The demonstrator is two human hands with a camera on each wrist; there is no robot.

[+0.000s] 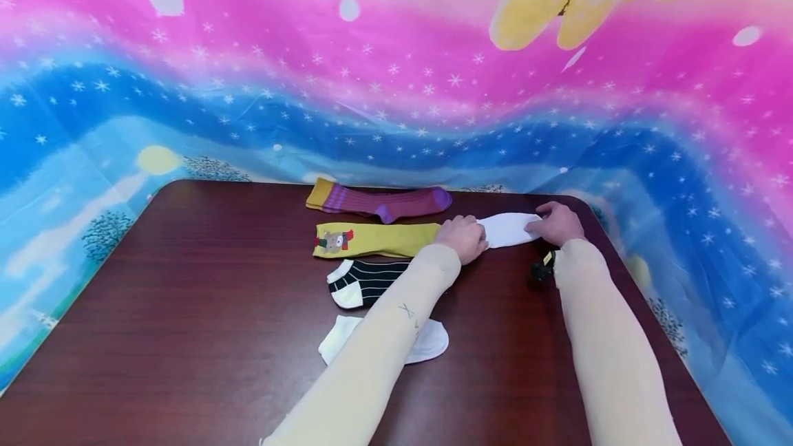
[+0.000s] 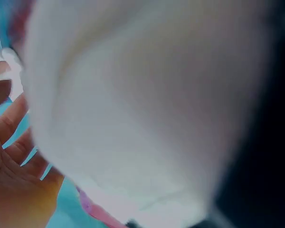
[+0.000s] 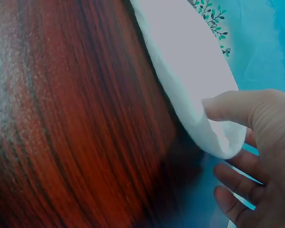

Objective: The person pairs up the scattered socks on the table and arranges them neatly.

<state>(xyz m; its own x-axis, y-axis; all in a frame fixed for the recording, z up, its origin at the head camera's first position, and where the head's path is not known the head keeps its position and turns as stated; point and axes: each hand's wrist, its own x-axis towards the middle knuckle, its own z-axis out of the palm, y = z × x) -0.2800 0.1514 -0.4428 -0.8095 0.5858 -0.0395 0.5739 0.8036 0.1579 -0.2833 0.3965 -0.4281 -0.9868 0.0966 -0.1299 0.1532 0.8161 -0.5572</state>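
Note:
At the back right of the table, a white sock [image 1: 511, 229] lies stretched between both hands. My right hand [image 1: 557, 224] pinches its outer end; in the right wrist view the thumb [image 3: 228, 107] presses on top, other fingers beneath. My left hand [image 1: 461, 239], fingers bent, grips the sock's inner end, over the toe of a yellow sock [image 1: 390, 239] with a bear design. How the white and yellow parts meet is hidden under that hand. The left wrist view shows mostly blurred sleeve, with part of the left hand [image 2: 23, 185] at the edge.
A purple sock [image 1: 396, 203] with a yellow cuff lies behind the yellow one. Nearer lie a black striped sock [image 1: 372, 281] and white ankle socks [image 1: 430, 341], partly covered by the left forearm. Patterned cloth [image 1: 372, 88] hangs around the dark wooden table [image 1: 186, 336].

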